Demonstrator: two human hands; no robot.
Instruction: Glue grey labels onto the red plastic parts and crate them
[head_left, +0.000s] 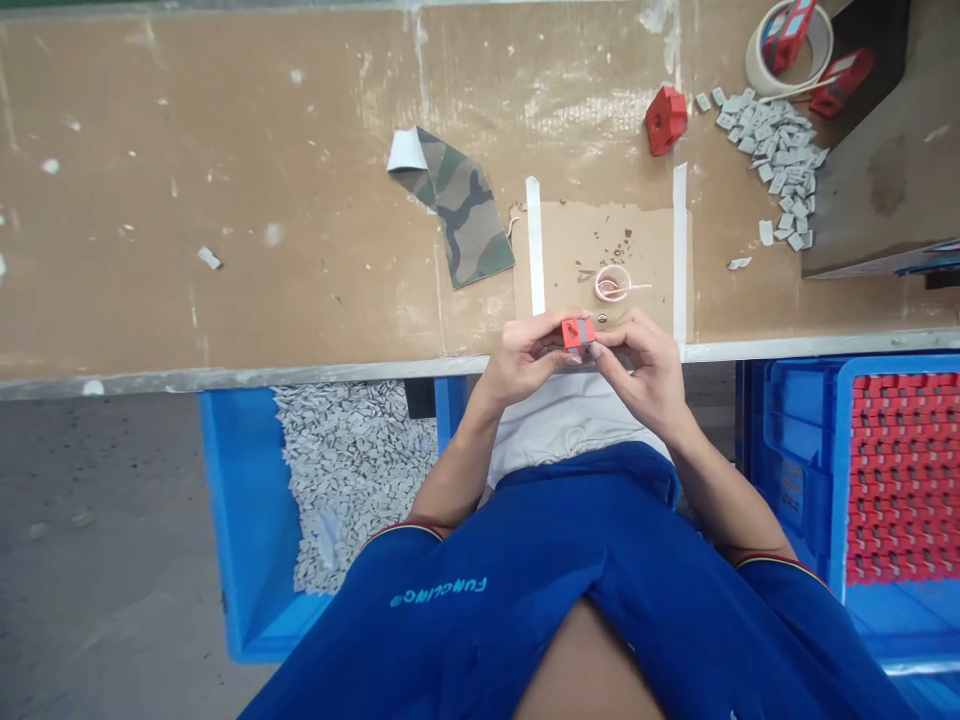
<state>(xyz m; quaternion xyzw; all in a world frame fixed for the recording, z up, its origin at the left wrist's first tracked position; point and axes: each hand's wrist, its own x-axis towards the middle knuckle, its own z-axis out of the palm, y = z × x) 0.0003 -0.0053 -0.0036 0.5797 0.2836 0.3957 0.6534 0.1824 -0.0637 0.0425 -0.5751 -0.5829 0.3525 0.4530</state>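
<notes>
1. The left hand [521, 358] and right hand [645, 365] are together, fingers clamped on opposite sides of a red plastic block [577, 335].
2. A grey strip [578, 335] crosses the block's upper face.
3. The block is held just before the cardboard sheet [570, 235].
4. Loose grey pads [780, 160] lie well right of the sheet.

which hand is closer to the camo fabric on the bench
Left. The left hand sits below and slightly right of the camouflage fabric; the right hand lies farther right, beyond the left hand.
</notes>
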